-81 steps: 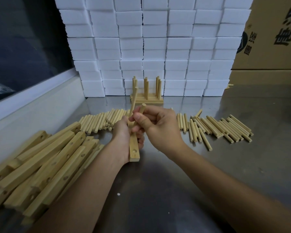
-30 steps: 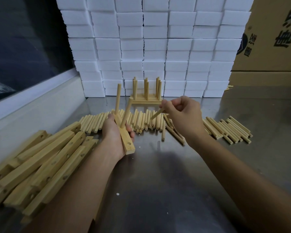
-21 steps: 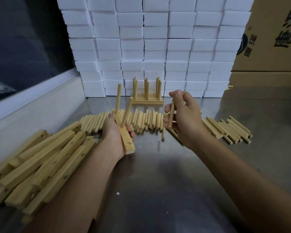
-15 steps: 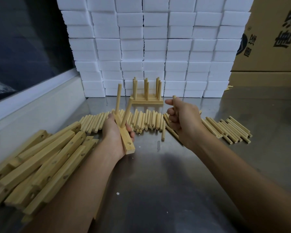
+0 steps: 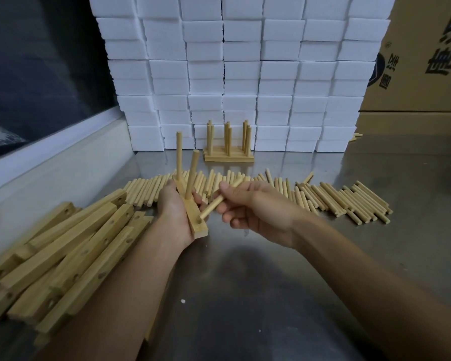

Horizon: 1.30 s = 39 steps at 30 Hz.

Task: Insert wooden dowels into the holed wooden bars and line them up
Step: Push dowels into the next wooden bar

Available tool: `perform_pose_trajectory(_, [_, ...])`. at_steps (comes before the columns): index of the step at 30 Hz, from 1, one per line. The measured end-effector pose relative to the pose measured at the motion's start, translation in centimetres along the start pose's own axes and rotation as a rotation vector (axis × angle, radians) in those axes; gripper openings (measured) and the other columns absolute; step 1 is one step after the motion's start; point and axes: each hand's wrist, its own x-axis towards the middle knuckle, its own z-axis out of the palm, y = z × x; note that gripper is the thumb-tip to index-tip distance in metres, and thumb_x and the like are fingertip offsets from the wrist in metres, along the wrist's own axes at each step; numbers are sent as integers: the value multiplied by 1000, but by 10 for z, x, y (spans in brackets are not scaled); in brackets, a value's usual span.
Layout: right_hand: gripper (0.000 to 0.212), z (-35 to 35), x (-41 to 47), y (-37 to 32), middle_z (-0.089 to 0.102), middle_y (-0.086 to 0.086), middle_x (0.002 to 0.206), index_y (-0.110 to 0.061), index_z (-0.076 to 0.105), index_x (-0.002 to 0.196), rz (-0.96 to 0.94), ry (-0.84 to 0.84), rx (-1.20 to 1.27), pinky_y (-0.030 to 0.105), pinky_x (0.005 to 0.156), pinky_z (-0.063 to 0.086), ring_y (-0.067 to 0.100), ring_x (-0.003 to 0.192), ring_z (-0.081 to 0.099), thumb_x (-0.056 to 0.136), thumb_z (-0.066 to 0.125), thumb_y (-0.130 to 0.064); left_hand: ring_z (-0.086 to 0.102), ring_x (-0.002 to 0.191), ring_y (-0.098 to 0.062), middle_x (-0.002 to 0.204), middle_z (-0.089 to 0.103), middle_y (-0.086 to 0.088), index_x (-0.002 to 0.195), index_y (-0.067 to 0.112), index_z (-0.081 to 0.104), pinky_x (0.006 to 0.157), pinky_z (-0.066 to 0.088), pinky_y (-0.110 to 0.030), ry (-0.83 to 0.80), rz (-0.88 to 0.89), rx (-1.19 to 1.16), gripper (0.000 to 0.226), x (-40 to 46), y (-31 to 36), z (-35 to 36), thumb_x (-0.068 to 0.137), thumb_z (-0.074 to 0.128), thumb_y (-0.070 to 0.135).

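While loose dowels (image 5: 344,198) crowd behind, left grip (image 5: 176,212) clasps bar (image 5: 194,218), right grip (image 5: 248,204) pinches dowel (image 5: 219,200).

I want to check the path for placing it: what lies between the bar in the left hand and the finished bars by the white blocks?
In the head view, between the held bar and the finished bars lies the row of loose dowels, then bare metal table.

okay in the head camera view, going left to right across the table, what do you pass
Pile of holed wooden bars → left hand holding a bar with two upright dowels → right hand pinching a dowel → loose dowels.
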Motion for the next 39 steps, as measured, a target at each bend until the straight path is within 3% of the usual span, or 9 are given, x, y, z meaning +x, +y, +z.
perform_pose_trajectory(6, [26, 5, 1, 6, 72, 4, 76, -8, 72, 87, -39, 61, -77, 21, 59, 50, 10, 63, 64, 99, 60, -27, 45, 51, -18, 54, 46, -1, 72, 13, 51, 53, 40, -28, 22, 3, 27, 54, -1, 1, 0, 103, 30, 52])
perform_pose_trajectory(10, [22, 11, -4, 1, 72, -2, 72, -15, 71, 84, -228, 87, -342, 19, 59, 50, 9, 62, 64, 100, 58, -22, 52, 63, -20, 68, 53, -3, 80, 12, 56, 59, 47, -30, 55, 5, 44, 50, -1, -1, -1, 103, 34, 51])
perform_pose_trajectory(14, [14, 21, -8, -7, 72, -8, 75, -15, 67, 89, -400, 104, -594, 12, 61, 49, 2, 64, 68, 99, 59, -19, 67, 95, -30, 103, 70, -12, 117, 7, 67, 87, 53, -39, 32, -4, 50, 58, -2, 0, -1, 102, 33, 52])
perform_pose_trajectory(17, [10, 27, -8, -9, 72, -1, 82, -12, 64, 91, -459, 82, -731, 20, 68, 56, 5, 70, 70, 100, 58, -15, 71, 67, -25, 76, 73, -8, 119, 11, 68, 53, 54, -31, 8, -19, -2, 55, -6, 1, 0, 103, 32, 49])
perform_pose_trajectory(19, [10, 30, -9, -10, 70, -3, 80, -17, 63, 91, -483, 70, -757, 27, 73, 59, 10, 74, 71, 99, 60, -13, 71, 59, -24, 70, 72, -9, 120, 12, 68, 43, 52, -29, 17, -20, -15, 52, -10, 1, 1, 104, 33, 47])
perform_pose_trajectory(26, [15, 32, -8, -5, 74, 8, 78, -2, 73, 88, -578, 128, -742, 40, 72, 60, 17, 73, 73, 92, 70, -17, 68, 102, -31, 113, 71, -14, 118, 11, 69, 72, 54, -40, 85, -17, -4, 55, -8, 1, 1, 104, 31, 48])
perform_pose_trajectory(33, [30, 38, -6, 7, 66, 7, 63, -7, 62, 64, -673, 309, -661, 28, 54, 52, 16, 58, 63, 82, 82, -20, 60, 119, -36, 134, 61, -19, 132, 8, 62, 106, 45, -49, 97, -10, 0, 58, -7, 2, 0, 103, 31, 48])
perform_pose_trajectory(36, [31, 39, -5, 8, 66, 7, 61, -10, 60, 63, -648, 323, -635, 23, 52, 51, 15, 56, 64, 82, 82, -21, 60, 118, -36, 132, 62, -18, 128, 9, 63, 103, 46, -49, 108, -18, -4, 57, -7, 3, 0, 103, 32, 49])
perform_pose_trajectory(39, [31, 35, -3, 6, 70, 4, 62, -5, 66, 66, -628, 297, -673, 32, 58, 57, 13, 58, 69, 87, 77, -24, 64, 108, -36, 118, 68, -17, 121, 11, 66, 81, 53, -45, 103, -28, -12, 54, -7, 2, 1, 103, 31, 48])
